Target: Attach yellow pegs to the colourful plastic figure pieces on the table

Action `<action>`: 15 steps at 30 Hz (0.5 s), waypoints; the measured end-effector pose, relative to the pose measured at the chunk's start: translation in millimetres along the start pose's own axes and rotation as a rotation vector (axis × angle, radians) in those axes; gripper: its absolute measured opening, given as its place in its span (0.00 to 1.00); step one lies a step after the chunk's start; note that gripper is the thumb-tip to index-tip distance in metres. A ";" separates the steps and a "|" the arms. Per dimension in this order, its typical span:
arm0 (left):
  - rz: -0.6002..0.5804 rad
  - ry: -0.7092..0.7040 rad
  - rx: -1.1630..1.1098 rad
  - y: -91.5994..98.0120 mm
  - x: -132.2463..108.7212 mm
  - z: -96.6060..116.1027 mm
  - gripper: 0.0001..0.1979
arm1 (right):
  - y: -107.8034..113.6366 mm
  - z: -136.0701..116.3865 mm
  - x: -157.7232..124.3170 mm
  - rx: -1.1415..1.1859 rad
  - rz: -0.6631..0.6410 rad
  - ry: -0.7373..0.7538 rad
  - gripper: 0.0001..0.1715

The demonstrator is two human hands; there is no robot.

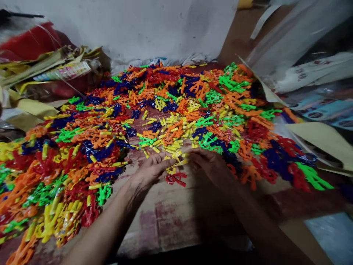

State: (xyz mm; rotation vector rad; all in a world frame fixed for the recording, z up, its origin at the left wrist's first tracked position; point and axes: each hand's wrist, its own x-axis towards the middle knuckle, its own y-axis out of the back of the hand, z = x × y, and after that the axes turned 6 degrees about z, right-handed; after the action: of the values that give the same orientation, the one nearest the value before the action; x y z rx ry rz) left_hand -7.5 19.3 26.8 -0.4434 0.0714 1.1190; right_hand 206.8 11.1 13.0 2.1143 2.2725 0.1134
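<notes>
A wide heap of small plastic toy parts (176,106) in red, orange, yellow, green and blue covers a worn board (165,217). My left hand (150,170) and my right hand (206,162) meet at the near edge of the heap, fingers curled together around small yellow plastic pieces (176,156). A red plastic piece (176,178) lies on the board just below my fingertips. Loose yellow tubes (165,145) are scattered just beyond my hands. What exactly sits inside each hand is partly hidden by the fingers.
Folded yellow paper and packets (46,70) are stacked at the back left. A white wall (138,25) rises behind the heap. Clear plastic bags and printed packaging (311,73) lie at the right, with tan cardboard (325,141) beside them.
</notes>
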 end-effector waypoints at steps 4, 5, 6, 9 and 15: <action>-0.036 -0.014 0.037 -10.3 -2.3 -1.7 0.19 | -2.5 9.0 -10.3 0.283 -0.085 -0.185 0.15; -0.040 -0.017 0.032 -11.3 -2.8 -2.8 0.18 | -1.9 10.0 -13.2 0.321 -0.095 -0.200 0.14; -0.044 -0.018 0.028 -11.7 -3.2 -4.4 0.18 | -1.0 10.0 -16.2 0.356 -0.104 -0.208 0.14; -0.071 -0.032 0.056 -10.5 -3.6 -10.5 0.19 | 1.3 5.9 -23.9 0.387 -0.148 -0.209 0.14; -0.119 0.000 0.210 -9.3 -9.4 -6.9 0.22 | 0.6 0.6 -33.7 0.314 -0.179 -0.189 0.17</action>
State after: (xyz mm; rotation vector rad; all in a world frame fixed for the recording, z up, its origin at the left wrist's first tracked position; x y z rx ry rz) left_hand -2.4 5.3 25.9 -0.2567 0.1590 0.9825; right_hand 209.9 -22.5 11.7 1.9291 2.4798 -0.4570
